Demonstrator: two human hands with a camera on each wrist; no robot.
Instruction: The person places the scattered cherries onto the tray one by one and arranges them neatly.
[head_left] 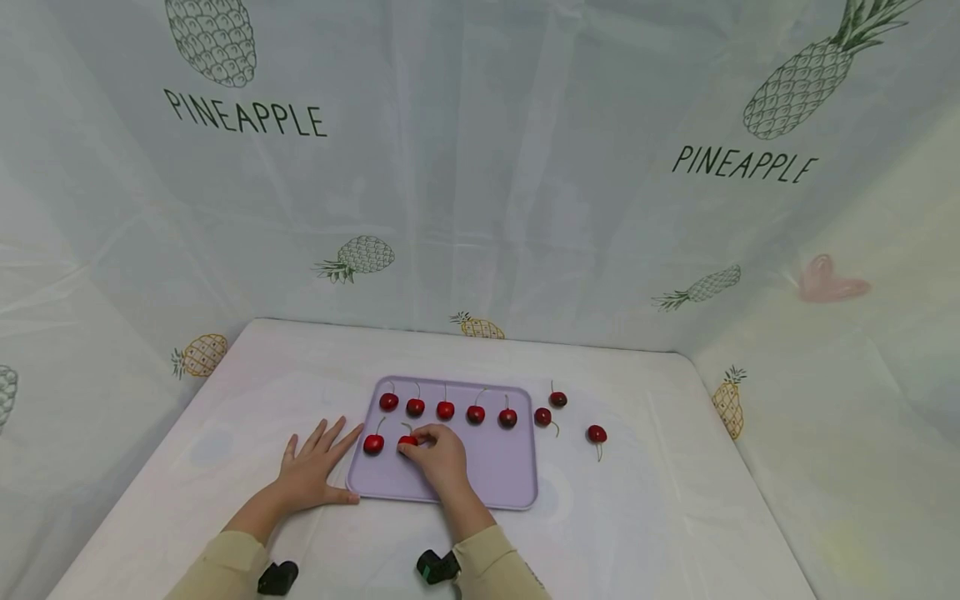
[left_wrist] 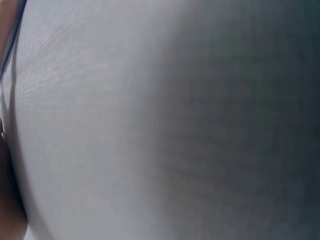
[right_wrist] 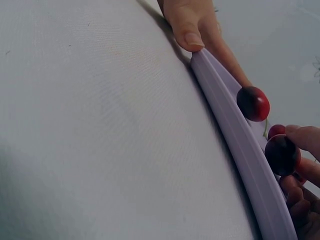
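- Placing a cherry (head_left: 407,440) on the tray (head_left: 495,475): the right hand (head_left: 438,457) pinches it in curled fingers (right_wrist: 305,137) at the second row, beside the cherry (head_left: 373,444) already there.
- The left hand (head_left: 315,471) lies flat with straight fingers on the bench (head_left: 637,517), thumb against the tray's near-left edge, steadying it.
- Five cherries fill the back row; three lie loose on the bench, right of the tray, the nearest (head_left: 543,416) just off its rim.
- Judging from this, the next move calls for a gentle release so the fruit does not roll, then a reach to the loose ones.

Pineapple-print curtain (head_left: 480,167), white tablecloth (head_left: 660,500)
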